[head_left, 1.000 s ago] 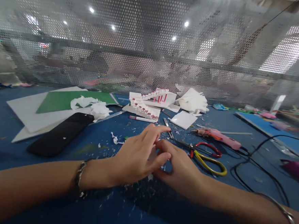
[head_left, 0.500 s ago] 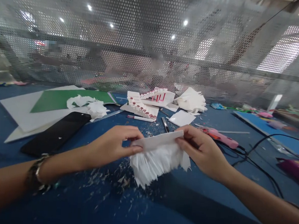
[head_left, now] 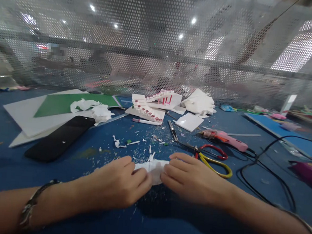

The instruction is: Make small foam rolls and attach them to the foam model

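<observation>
The left hand (head_left: 119, 181) and right hand (head_left: 194, 177) are both clamped on a piece of white paper (head_left: 156, 169), which spans the gap between them. Red-and-yellow-handled scissors (head_left: 198, 151) lie just beyond the right hand, a craft knife (head_left: 173, 130) farther beyond the grip, a black smartphone (head_left: 59, 139) well to its left.

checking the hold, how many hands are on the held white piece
2: left hand at the left end of the white piece, right hand at its right end.
</observation>
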{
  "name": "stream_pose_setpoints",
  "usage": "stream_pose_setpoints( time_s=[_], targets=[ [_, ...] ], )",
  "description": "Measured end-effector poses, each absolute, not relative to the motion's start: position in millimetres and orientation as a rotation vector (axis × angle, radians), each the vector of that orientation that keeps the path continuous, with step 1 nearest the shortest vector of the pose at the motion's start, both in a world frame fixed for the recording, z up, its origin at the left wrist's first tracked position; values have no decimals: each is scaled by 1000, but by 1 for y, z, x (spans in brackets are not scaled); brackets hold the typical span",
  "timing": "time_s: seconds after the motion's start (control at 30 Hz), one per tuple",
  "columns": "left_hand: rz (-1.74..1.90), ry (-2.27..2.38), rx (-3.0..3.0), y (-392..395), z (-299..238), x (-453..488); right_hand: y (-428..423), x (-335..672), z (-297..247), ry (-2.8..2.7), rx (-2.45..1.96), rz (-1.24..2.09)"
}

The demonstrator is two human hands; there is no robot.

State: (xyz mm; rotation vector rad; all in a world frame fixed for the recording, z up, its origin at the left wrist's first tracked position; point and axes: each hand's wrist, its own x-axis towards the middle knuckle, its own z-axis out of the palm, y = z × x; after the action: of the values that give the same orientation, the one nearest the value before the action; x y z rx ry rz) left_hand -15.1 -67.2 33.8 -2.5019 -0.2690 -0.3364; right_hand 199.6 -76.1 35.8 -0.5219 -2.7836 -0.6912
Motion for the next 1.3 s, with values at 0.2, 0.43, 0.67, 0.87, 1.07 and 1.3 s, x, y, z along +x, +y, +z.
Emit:
stream_pose_setpoints(
  time_s=[0.2,0.43,0.67,0.87,1.07,1.3],
  targets=[
    [-181,-176,-2732,-65,26,-20,-89,197,21,-2960,-708,-410],
    [-131,-359,-2967,-58,19,-22,-87,202,15,-2918,-880,-269],
    [-143,-462,-3066,-55,17,-27,-82,203,15,-2916,-873,-274],
    [-131,-586,-3117,-55,12,-27,-87,198,22,-2894,-878,-144],
    [-322,-351,-3106,-39,-16,-25,-82,202,31,-2838,-1026,214],
    [-522,-333,-3125,-29,-41,-29,-70,204,41,-2790,-1210,614]
  ],
)
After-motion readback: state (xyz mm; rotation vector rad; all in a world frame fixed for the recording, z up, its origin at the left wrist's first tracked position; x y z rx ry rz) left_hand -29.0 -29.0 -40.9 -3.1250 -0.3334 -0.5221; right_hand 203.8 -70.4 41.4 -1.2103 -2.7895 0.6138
